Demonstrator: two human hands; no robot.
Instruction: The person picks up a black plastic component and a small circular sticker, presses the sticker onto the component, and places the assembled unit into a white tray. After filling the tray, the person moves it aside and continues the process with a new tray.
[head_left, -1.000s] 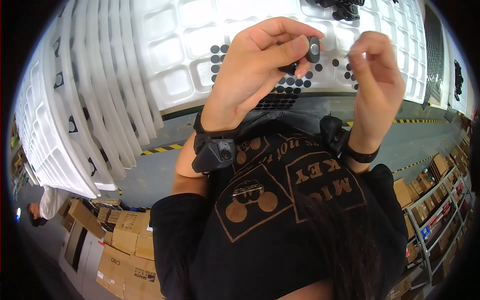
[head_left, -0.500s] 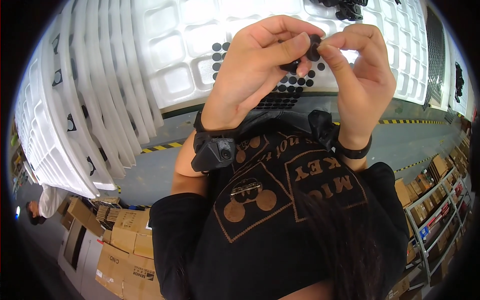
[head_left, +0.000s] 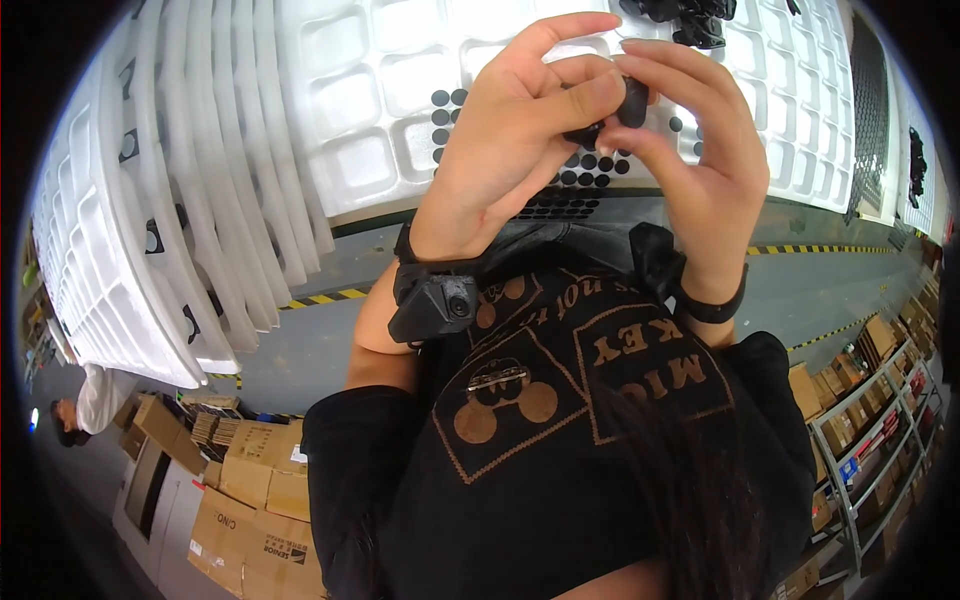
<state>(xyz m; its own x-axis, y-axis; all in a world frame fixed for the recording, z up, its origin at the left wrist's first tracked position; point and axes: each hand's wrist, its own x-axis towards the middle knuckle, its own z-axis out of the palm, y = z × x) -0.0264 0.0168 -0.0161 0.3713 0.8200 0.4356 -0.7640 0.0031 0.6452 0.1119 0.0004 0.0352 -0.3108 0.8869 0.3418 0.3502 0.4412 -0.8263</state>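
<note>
A small, glossy black rounded part [head_left: 632, 103] is pinched between my two hands, above a white moulded tray. My left hand [head_left: 520, 120] grips it with thumb and fingers, its index finger stretched out above. Another dark piece [head_left: 584, 134] shows under the left thumb, and I cannot tell whether it belongs to the same part. From the right, my right hand [head_left: 705, 135] touches the part with thumb and fingertips. Below the hands lie several flat black discs [head_left: 590, 162] in rows.
White compartment trays [head_left: 350, 165] cover the work surface, and a stack of similar trays [head_left: 190, 200] stands at the left. Black parts [head_left: 690, 18] lie in a heap at the far side. Cardboard boxes [head_left: 255, 460] and a metal rack [head_left: 860, 440] stand behind. A person [head_left: 95, 405] is at far left.
My right hand has turned a little, its fingers now reaching over the black part. The left index finger has lifted and straightened away from it.
</note>
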